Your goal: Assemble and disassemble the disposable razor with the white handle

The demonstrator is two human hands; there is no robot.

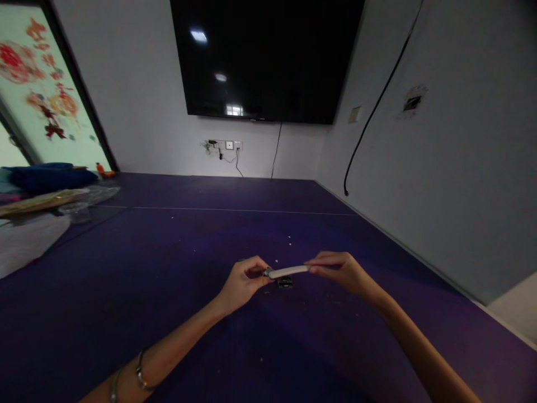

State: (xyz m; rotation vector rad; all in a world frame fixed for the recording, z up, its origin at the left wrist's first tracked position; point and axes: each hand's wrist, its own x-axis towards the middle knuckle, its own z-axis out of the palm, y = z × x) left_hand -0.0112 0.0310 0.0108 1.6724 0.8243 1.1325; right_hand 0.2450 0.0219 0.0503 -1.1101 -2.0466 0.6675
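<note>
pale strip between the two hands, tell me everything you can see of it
The pale strip is slim, off-white and smooth-looking, faintly bowed, its material unclear. It spans the gap between the left hand and right hand, gripped at or near each end by fingers. A small greyish part shows at its left end, too small to identify. It lies nearly level in view, right end slightly higher, in front of the purple surface. A dark item shows just below; contact is unclear.
</note>
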